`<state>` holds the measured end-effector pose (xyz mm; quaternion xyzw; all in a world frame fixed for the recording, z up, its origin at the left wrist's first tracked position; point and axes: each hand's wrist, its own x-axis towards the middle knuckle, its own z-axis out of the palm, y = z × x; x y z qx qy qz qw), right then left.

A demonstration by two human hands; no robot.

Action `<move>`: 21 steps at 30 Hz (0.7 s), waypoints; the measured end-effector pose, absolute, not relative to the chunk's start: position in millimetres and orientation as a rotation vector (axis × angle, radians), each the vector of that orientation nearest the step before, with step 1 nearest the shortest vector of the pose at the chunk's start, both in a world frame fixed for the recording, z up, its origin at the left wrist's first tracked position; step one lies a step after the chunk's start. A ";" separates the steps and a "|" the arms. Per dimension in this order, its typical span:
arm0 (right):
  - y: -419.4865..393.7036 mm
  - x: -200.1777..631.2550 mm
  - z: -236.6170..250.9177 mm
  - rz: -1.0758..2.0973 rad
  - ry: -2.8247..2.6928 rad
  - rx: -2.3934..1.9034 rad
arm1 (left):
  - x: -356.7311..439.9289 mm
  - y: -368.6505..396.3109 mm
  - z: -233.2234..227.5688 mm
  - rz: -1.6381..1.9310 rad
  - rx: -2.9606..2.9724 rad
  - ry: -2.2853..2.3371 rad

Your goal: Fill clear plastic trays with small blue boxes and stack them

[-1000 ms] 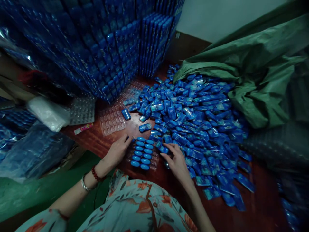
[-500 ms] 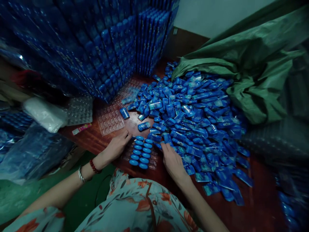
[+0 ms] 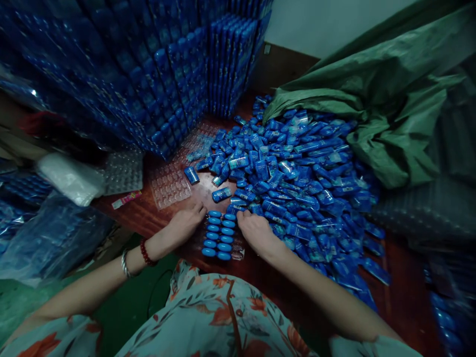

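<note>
A person in a floral top sits at a dark red-brown table (image 3: 156, 218) with both hands on a clear blister tray (image 3: 220, 237). The left hand (image 3: 186, 224) rests curled against the tray's left edge, fingers pressed together on it; whether it pinches anything cannot be told. The right hand (image 3: 256, 233) lies knuckles-up at the tray's right edge, fingers bent down into the nearest blue packets, its grip hidden. Between the hands the tray holds two columns of blue capsules (image 3: 219, 234), about six in each. Just beyond the right hand spreads a large heap of blue packets (image 3: 297, 183); their labels are too small to read. A green sack (image 3: 386, 99) lies behind the heap. Beyond the left hand stand stacks of filled blue trays (image 3: 148, 74) and empty clear trays (image 3: 169, 183).
</note>
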<state>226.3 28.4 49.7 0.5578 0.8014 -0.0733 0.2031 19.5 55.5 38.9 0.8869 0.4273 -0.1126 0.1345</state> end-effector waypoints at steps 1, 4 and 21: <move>28.7 225.4 50.7 -0.210 2.232 1.562 | 24.1 52.5 38.6 -0.358 2.577 1.238; 27.5 220.7 51.4 -0.216 2.217 1.593 | 32.5 48.8 37.5 -0.372 2.564 1.270; 84.9 241.3 60.3 -0.453 2.374 1.558 | 64.5 140.1 20.7 -0.069 2.320 1.370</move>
